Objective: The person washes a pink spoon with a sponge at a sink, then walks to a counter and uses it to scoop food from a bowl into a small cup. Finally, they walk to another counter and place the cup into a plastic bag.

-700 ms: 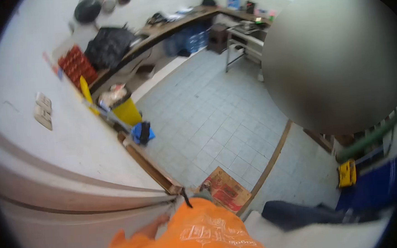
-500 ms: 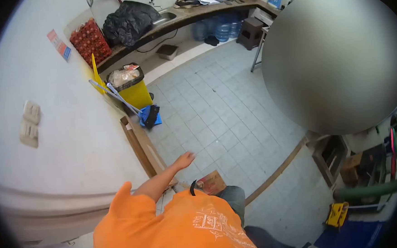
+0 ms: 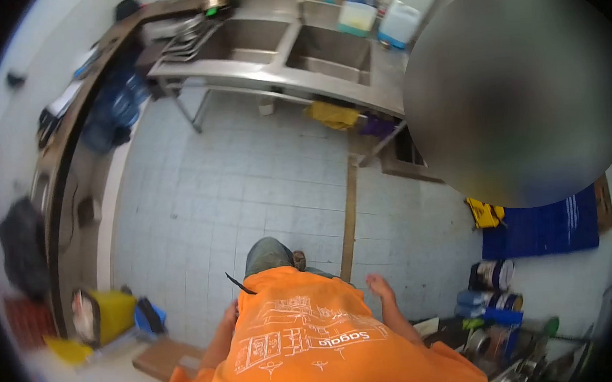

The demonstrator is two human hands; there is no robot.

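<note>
My left hand hangs low beside the orange shirt, largely covered by it, so its fingers do not show clearly. My right hand is held out on the other side of the shirt, small and a little blurred. It looks loosely open, and no object shows in it. Neither hand touches anything that I can make out. Below me, one bent knee in grey-green trousers and a shoe appear over the tiled floor.
A steel double sink stands ahead, with jugs on its right and a yellow cloth beneath. A counter runs along the left, near a yellow bin. A brown strip crosses the floor. Pots crowd the lower right.
My view has swung right, from the left wall and counter to the sinks. My left arm, stretched forward before, is now down at my side. My right hand has appeared; the cardboard box is out of sight.
</note>
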